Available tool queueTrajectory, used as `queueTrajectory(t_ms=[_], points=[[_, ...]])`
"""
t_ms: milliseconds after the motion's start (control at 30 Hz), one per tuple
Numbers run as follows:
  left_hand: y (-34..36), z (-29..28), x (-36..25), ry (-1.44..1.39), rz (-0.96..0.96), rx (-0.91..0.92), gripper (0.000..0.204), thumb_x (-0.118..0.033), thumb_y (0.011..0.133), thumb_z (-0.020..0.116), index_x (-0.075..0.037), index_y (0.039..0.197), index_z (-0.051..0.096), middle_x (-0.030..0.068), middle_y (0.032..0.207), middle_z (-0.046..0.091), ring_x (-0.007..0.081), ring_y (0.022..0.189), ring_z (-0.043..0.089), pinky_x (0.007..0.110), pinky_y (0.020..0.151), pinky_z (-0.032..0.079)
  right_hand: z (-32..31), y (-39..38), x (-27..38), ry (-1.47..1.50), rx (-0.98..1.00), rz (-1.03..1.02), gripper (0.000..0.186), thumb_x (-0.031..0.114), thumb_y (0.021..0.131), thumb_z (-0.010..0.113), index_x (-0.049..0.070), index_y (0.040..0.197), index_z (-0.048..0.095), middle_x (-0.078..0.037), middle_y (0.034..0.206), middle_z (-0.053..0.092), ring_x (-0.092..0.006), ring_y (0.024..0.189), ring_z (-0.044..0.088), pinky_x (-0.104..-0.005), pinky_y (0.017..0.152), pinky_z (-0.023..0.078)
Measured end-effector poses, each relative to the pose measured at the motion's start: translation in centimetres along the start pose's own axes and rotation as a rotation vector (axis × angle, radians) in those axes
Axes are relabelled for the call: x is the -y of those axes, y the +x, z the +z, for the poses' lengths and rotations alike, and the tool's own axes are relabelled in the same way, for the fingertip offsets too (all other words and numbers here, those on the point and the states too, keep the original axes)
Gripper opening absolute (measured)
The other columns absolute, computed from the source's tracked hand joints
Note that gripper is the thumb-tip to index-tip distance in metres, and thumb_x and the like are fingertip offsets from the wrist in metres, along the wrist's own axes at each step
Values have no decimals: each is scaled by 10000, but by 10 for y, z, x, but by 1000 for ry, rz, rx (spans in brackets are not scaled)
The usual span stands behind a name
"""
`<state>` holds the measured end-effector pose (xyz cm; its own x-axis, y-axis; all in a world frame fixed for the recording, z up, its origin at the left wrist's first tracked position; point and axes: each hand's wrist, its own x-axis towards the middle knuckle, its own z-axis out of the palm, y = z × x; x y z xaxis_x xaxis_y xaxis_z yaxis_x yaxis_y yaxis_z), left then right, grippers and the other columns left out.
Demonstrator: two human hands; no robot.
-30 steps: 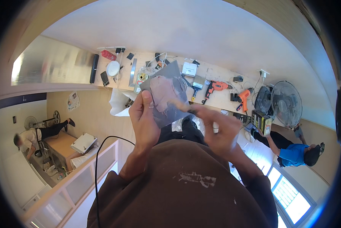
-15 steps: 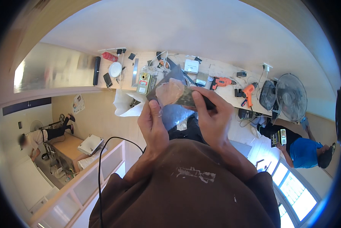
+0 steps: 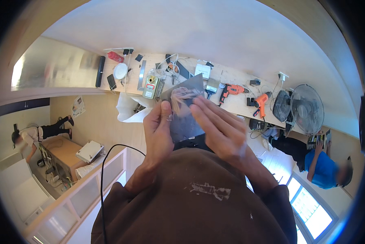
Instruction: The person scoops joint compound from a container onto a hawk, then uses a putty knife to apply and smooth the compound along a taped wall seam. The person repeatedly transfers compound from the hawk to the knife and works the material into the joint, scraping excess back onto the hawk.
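My left hand grips a thin grey flat plate by its left edge, thumb on top. A smeared lump of pinkish-beige paste lies on the plate's upper face. Over its right side, my right hand is closed, with long fingers angled toward the paste. A flat scraper is in that hand, its dark blade mostly hidden behind the fingers at the paste's edge.
Along the wall, a workbench carries a green-and-white boxy device, an orange drill, an orange heat gun and a fan. A person in blue is at right, another person at far left.
My right hand has turned and brought the scraper against the paste, which is now bunched and streaked. The plate is tilted more upright. The person in blue has shifted the box they hold.
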<state>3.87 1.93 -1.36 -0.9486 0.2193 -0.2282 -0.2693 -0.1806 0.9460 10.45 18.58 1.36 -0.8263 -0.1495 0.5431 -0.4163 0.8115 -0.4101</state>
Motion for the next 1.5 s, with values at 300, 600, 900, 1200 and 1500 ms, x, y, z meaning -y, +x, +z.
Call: queueTrajectory(t_ms=[300, 600, 900, 1200, 1500], points=[[8, -5, -3, -4, -75, 20, 375, -274, 1086, 474, 50, 1094, 662, 46, 984, 688, 60, 849, 581, 234, 767, 481, -5, 2, -11, -19, 13, -38, 365, 54, 769, 638, -77, 1108, 673, -208, 1177, 678, -308, 1128, 672, -403, 958, 563], [17, -15, -4, -28, 49, 12, 379, -261, 1083, 467, 74, 1176, 615, 109, 1113, 680, 142, 1039, 621, 315, 937, 489, 2, -13, 12, 408, -4, 552, 247, -13, 876, 650, -40, 1116, 698, -193, 1098, 700, -223, 941, 716, -329, 784, 621], [-5, 2, -3, 80, 256, -11, 405, -257, 1097, 413, 84, 1234, 583, 107, 1124, 658, 133, 1034, 581, 294, 922, 456, 38, -16, 10, 998, -465, 1217, 171, 51, 987, 618, -55, 1094, 698, -101, 988, 685, -138, 836, 683, -290, 728, 641], [-10, -1, -22, 388, 13, 97, 451, -335, 1098, 412, 60, 1055, 625, 62, 977, 659, 93, 893, 549, 263, 799, 455, 8, 18, -14, 396, -177, 706, 153, -33, 893, 664, 3, 1024, 733, -133, 810, 733, -177, 680, 715, -271, 593, 534], [-5, -9, -25, 276, -127, 165, 448, -333, 1106, 380, 47, 1106, 617, 38, 929, 638, 70, 835, 514, 257, 755, 454, -1, 30, -21, 310, -25, 203, 223, -59, 785, 675, -12, 997, 723, -129, 894, 735, -221, 776, 729, -300, 687, 578]])
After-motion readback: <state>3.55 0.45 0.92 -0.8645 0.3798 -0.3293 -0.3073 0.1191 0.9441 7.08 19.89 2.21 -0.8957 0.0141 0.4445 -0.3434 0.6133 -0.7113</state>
